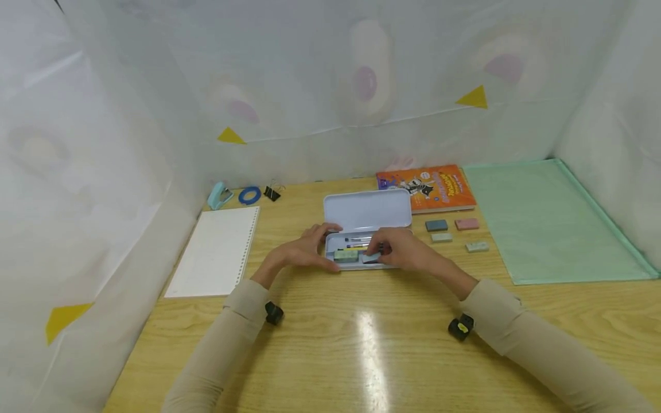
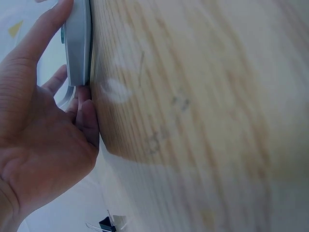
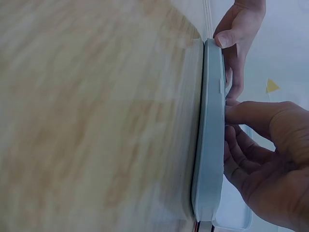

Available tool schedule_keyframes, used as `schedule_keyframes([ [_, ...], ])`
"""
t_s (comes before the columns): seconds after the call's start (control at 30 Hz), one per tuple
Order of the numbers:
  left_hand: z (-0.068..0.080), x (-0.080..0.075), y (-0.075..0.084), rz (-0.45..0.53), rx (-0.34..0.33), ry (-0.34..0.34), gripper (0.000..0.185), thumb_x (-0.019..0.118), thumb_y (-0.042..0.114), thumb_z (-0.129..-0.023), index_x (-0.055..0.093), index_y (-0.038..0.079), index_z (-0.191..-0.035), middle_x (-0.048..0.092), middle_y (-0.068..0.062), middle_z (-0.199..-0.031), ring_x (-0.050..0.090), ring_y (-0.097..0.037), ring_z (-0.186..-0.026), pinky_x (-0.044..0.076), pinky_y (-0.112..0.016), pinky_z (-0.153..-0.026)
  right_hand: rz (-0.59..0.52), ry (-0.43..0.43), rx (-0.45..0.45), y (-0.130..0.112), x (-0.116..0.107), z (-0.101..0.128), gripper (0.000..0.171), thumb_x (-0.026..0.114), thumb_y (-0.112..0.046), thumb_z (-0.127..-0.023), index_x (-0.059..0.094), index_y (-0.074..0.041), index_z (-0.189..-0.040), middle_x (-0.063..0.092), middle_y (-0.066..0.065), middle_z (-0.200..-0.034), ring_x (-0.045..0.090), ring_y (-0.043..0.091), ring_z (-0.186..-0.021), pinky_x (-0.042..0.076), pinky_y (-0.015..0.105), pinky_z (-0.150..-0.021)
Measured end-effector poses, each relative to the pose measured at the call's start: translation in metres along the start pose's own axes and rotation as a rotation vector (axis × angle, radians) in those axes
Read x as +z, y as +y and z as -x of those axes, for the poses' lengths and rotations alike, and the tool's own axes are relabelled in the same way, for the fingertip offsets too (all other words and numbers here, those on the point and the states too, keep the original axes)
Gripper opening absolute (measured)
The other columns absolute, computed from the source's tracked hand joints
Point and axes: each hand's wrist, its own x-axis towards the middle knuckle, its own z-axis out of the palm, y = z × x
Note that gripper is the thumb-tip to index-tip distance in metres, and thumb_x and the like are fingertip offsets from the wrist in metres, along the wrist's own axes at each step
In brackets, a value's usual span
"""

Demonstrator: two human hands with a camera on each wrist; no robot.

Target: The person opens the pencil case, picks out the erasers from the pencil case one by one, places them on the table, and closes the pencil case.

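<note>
A light blue pencil case [image 1: 368, 211] stands on the table, its lid tipped back. Inside lie several pens [image 1: 358, 239] and a green eraser [image 1: 345, 256] at the front left. With thumb at the front and fingers behind, my left hand [image 1: 308, 248] holds the case's left end; the left wrist view shows the palm facing the case's end wall [image 2: 78, 43]. My right hand [image 1: 401, 248] reaches into the front right part and pinches a pale blue-grey eraser [image 1: 370, 258] by its top. In the right wrist view the case's front wall [image 3: 210, 130] hides that eraser.
Right of the case lie a dark blue eraser [image 1: 436, 225], a pink eraser [image 1: 467, 224] and two pale ones. An orange book [image 1: 439, 189] is behind, a green mat [image 1: 563, 223] farther right. Leftward are a notepad [image 1: 214, 252], stapler [image 1: 219, 195], blue ring [image 1: 249, 195] and binder clip [image 1: 271, 194].
</note>
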Motion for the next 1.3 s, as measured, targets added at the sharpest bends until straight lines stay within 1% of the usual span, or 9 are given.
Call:
schedule_keyframes([
  [0.17, -0.001, 0.002, -0.002, 0.004, 0.005, -0.003, 0.093, 0.088, 0.048, -0.081, 0.033, 0.036, -0.155, 0.034, -0.009, -0.155, 0.032, -0.031, -0.141, 0.03, -0.056, -0.118, -0.082, -0.013, 0.054, 0.004, -0.004, 0.004, 0.022, 0.074, 0.006, -0.085, 0.077, -0.008, -0.102, 0.074, 0.004, -0.1, 0.064, 0.015, -0.085, 0.055, 0.029, -0.076],
  [0.33, -0.001, 0.003, -0.003, 0.009, 0.009, -0.005, 0.094, 0.088, 0.047, -0.081, 0.033, 0.035, -0.155, 0.034, -0.009, -0.155, 0.033, -0.031, -0.141, 0.03, -0.056, -0.118, -0.142, 0.004, 0.16, 0.011, -0.018, 0.016, 0.019, 0.075, 0.001, -0.09, 0.077, -0.011, -0.105, 0.071, 0.003, -0.1, 0.06, 0.017, -0.083, 0.053, 0.028, -0.072],
  [0.43, -0.001, 0.003, -0.002, 0.006, 0.008, -0.006, 0.094, 0.088, 0.047, -0.081, 0.033, 0.034, -0.155, 0.034, -0.009, -0.155, 0.033, -0.03, -0.14, 0.03, -0.055, -0.118, -0.126, 0.034, 0.196, 0.017, -0.03, 0.027, 0.02, 0.076, -0.001, -0.091, 0.077, -0.013, -0.107, 0.072, 0.0, -0.101, 0.06, 0.017, -0.085, 0.052, 0.028, -0.073],
  [0.57, 0.0, 0.002, -0.002, -0.001, 0.005, -0.005, 0.094, 0.088, 0.048, -0.081, 0.032, 0.034, -0.155, 0.034, -0.009, -0.155, 0.033, -0.03, -0.141, 0.03, -0.054, -0.119, -0.085, 0.09, 0.184, 0.027, -0.047, 0.043, 0.022, 0.076, 0.002, -0.089, 0.077, -0.01, -0.107, 0.075, 0.001, -0.102, 0.062, 0.017, -0.087, 0.052, 0.027, -0.076],
  [0.7, 0.001, 0.001, 0.0, -0.003, 0.003, -0.005, 0.094, 0.088, 0.048, -0.081, 0.032, 0.034, -0.155, 0.033, -0.008, -0.155, 0.033, -0.03, -0.141, 0.03, -0.053, -0.119, -0.051, 0.119, 0.203, 0.037, -0.063, 0.061, 0.021, 0.075, 0.003, -0.09, 0.077, -0.009, -0.107, 0.075, 0.003, -0.102, 0.063, 0.017, -0.087, 0.052, 0.027, -0.077],
  [0.87, 0.002, 0.001, 0.001, -0.001, 0.002, -0.004, 0.094, 0.088, 0.046, -0.081, 0.032, 0.034, -0.155, 0.034, -0.008, -0.154, 0.033, -0.029, -0.14, 0.031, -0.053, -0.119, 0.017, 0.099, 0.265, 0.048, -0.078, 0.082, 0.02, 0.074, 0.0, -0.093, 0.077, -0.01, -0.109, 0.074, 0.002, -0.105, 0.063, 0.014, -0.086, 0.053, 0.027, -0.076],
  [0.97, 0.002, 0.0, 0.002, -0.001, -0.001, -0.004, 0.094, 0.088, 0.046, -0.081, 0.032, 0.034, -0.155, 0.034, -0.009, -0.154, 0.032, -0.03, -0.141, 0.03, -0.054, -0.119, 0.03, 0.075, 0.274, 0.053, -0.082, 0.091, 0.019, 0.075, 0.0, -0.093, 0.077, -0.009, -0.11, 0.075, 0.003, -0.106, 0.062, 0.013, -0.087, 0.053, 0.027, -0.076],
  [1.17, 0.003, 0.0, 0.002, -0.003, -0.001, 0.0, 0.093, 0.087, 0.046, -0.081, 0.032, 0.034, -0.155, 0.034, -0.009, -0.154, 0.032, -0.03, -0.14, 0.031, -0.055, -0.118, 0.02, 0.06, 0.267, 0.06, -0.084, 0.097, 0.018, 0.077, -0.002, -0.092, 0.076, -0.01, -0.108, 0.074, 0.003, -0.105, 0.063, 0.012, -0.087, 0.053, 0.027, -0.076],
  [1.3, 0.003, 0.0, 0.002, -0.002, 0.002, 0.0, 0.094, 0.087, 0.047, -0.081, 0.031, 0.035, -0.156, 0.034, -0.009, -0.154, 0.031, -0.031, -0.14, 0.03, -0.056, -0.118, 0.027, 0.054, 0.271, 0.061, -0.085, 0.098, 0.02, 0.076, -0.001, -0.093, 0.076, -0.011, -0.11, 0.074, 0.002, -0.106, 0.065, 0.013, -0.089, 0.054, 0.027, -0.077],
])
